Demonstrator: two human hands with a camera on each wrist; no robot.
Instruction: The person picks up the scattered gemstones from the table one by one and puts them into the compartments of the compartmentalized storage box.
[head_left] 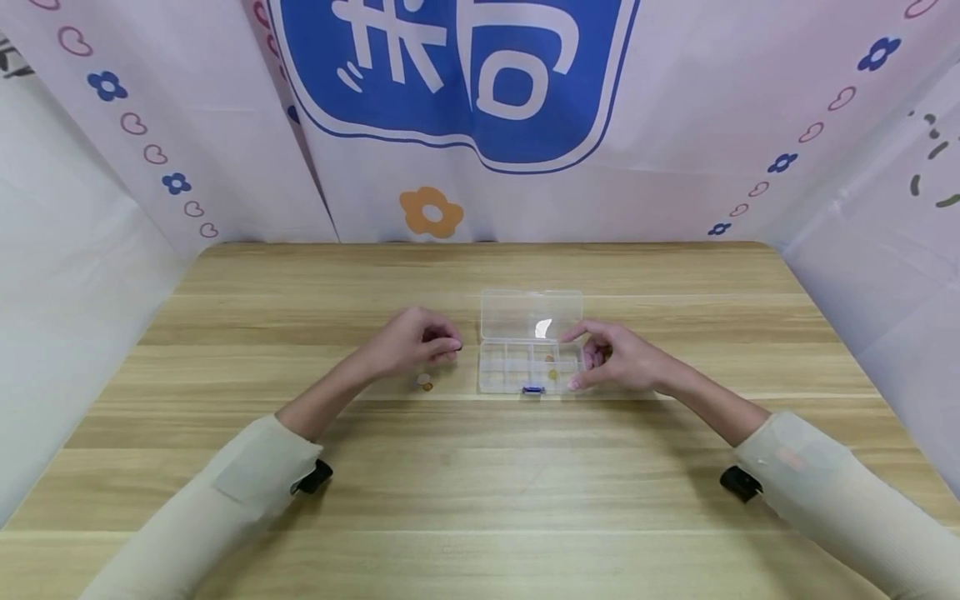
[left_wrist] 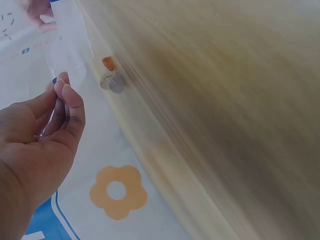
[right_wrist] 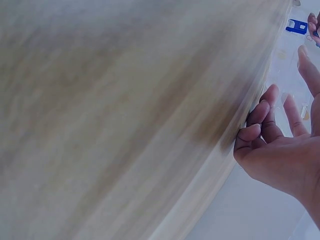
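From where I'm standing, the left hand [head_left: 415,342] is pinching a tiny dark-blue piece [left_wrist: 55,80] between thumb and fingertips. Three little stones, one orange [left_wrist: 108,63], are sitting on the table [head_left: 465,475] just beside it. Next over, the clear divided box [head_left: 492,379] is lying lid-open, a couple of small bits [head_left: 552,374] showing inside. The right hand [head_left: 628,358] is holding its right end, thumb and forefinger spread, other fingers curling.

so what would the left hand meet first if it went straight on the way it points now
Probably the left end of the clear box, which lies just beyond the left hand in the head view. Height is hard to judge, so it might pass above.
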